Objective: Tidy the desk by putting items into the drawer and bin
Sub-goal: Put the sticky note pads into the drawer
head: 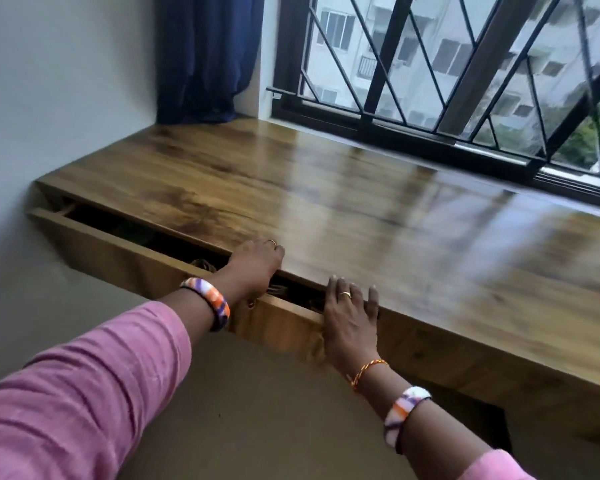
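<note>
A wooden desk [326, 188] runs under the window. Its long drawer [146, 258] stands a little way out, leaving a narrow dark gap with dim items inside. My left hand [257, 265] reaches over the drawer front into that gap at the desk's front edge. Its fingers bend down out of sight, so whatever they hold is hidden. My right hand [349, 320] lies flat against the right end of the drawer front, fingers straight and fingertips at the desk's edge. No bin is in view.
A dark window frame with a metal grille [430, 98] lines the desk's far side. A blue curtain [205, 57] hangs in the back left corner against a white wall [49, 98]. Beige floor [239, 393] lies below the drawer.
</note>
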Available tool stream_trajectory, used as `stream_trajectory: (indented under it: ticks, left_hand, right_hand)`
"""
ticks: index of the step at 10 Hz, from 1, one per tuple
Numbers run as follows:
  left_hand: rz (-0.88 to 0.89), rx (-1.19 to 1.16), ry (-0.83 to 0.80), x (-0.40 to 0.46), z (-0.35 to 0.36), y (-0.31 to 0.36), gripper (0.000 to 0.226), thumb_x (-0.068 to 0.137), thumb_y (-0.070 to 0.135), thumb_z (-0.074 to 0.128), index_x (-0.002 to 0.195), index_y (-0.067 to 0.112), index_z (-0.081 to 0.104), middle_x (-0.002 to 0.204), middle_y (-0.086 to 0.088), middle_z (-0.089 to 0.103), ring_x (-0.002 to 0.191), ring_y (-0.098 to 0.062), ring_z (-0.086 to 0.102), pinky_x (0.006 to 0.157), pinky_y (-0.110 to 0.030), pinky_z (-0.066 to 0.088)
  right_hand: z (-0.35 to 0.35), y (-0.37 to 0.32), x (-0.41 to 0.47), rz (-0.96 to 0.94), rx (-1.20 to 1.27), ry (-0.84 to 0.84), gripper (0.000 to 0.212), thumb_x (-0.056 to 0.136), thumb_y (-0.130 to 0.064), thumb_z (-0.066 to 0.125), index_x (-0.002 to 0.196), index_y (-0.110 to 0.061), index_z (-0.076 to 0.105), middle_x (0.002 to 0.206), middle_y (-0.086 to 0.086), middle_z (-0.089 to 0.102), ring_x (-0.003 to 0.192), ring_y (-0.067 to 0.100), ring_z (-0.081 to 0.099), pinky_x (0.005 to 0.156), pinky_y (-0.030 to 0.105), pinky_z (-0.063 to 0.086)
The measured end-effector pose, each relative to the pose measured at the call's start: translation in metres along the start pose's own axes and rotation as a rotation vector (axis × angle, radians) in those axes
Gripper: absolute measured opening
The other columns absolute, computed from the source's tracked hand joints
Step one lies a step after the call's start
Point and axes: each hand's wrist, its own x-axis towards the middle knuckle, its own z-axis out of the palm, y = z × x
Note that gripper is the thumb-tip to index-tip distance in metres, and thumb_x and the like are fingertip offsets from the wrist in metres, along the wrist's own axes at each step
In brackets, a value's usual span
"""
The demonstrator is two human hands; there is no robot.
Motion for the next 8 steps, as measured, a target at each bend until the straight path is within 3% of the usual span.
stream_trajectory:
  ticks: [1, 2, 4, 5, 6, 7, 8]
  left_hand:
    - [-0.031, -0.103, 0.116, 0.006, 0.001, 0.007, 0.037, 0.08, 0.001, 0.057, 0.115, 0.012, 0.05, 0.119, -0.009, 0.052, 0.112, -0.026, 0.049, 0.09, -0.034, 0.045]
    - [-0.065, -0.098, 0.164, 0.008, 0.004, 0.01, 0.038, 0.078, -0.004, 0.054, 0.113, 0.009, 0.051, 0.116, -0.011, 0.054, 0.112, -0.03, 0.051, 0.086, -0.036, 0.047]
    - [-0.074, -0.105, 0.281, 0.008, 0.012, 0.007, 0.033, 0.083, -0.005, 0.046, 0.111, 0.01, 0.054, 0.114, -0.009, 0.055, 0.11, -0.028, 0.052, 0.079, -0.034, 0.048]
    - [-0.04, -0.075, 0.245, 0.005, 0.012, 0.005, 0.034, 0.086, 0.001, 0.044, 0.118, 0.012, 0.052, 0.119, -0.008, 0.053, 0.115, -0.027, 0.049, 0.082, -0.035, 0.047]
    - [-0.095, -0.026, 0.058, 0.005, -0.004, 0.017, 0.03, 0.087, 0.011, 0.052, 0.117, 0.012, 0.052, 0.122, -0.007, 0.051, 0.118, -0.026, 0.047, 0.088, -0.036, 0.045]
    - [-0.094, -0.169, 0.039, 0.012, -0.045, 0.04, 0.029, 0.087, 0.032, 0.058, 0.111, 0.016, 0.06, 0.118, -0.005, 0.058, 0.111, -0.024, 0.055, 0.087, -0.033, 0.044]
    - [0.053, -0.239, 0.383, 0.031, -0.106, 0.079, 0.029, 0.089, 0.036, 0.053, 0.114, 0.022, 0.057, 0.117, -0.001, 0.059, 0.11, -0.023, 0.056, 0.085, -0.031, 0.044]
  right_hand:
    - [0.009, 0.005, 0.011, -0.055, -0.088, 0.213, 0.063, 0.04, -0.006, 0.073, 0.102, -0.001, 0.068, 0.091, 0.014, 0.068, 0.081, 0.033, 0.065, 0.098, 0.043, 0.042]
    - [0.003, 0.01, 0.018, -0.098, -0.079, 0.307, 0.034, 0.048, -0.001, 0.053, 0.079, -0.007, 0.067, 0.076, 0.012, 0.066, 0.063, 0.032, 0.061, 0.072, 0.038, 0.054]
    - [0.003, 0.013, 0.033, -0.084, -0.081, 0.343, 0.025, 0.048, 0.004, 0.058, 0.068, -0.011, 0.06, 0.068, 0.01, 0.063, 0.055, 0.031, 0.057, 0.06, 0.034, 0.049]
    - [0.003, 0.016, 0.033, -0.132, -0.052, 0.305, 0.025, 0.047, 0.003, 0.067, 0.065, -0.013, 0.06, 0.067, 0.009, 0.063, 0.054, 0.029, 0.058, 0.057, 0.032, 0.049]
    - [-0.006, 0.032, 0.037, -0.168, 0.081, 0.192, 0.021, 0.051, -0.014, 0.079, 0.064, -0.017, 0.063, 0.066, 0.002, 0.065, 0.058, 0.024, 0.063, 0.058, 0.029, 0.049]
    - [-0.03, 0.056, 0.045, -0.197, 0.248, 0.317, 0.006, 0.069, -0.029, 0.069, 0.07, -0.023, 0.067, 0.066, -0.006, 0.069, 0.06, 0.017, 0.067, 0.062, 0.029, 0.05]
    - [-0.082, 0.091, 0.064, -0.19, 0.28, 0.667, 0.006, 0.073, -0.026, 0.063, 0.077, -0.024, 0.067, 0.074, -0.008, 0.07, 0.067, 0.015, 0.067, 0.067, 0.027, 0.049]
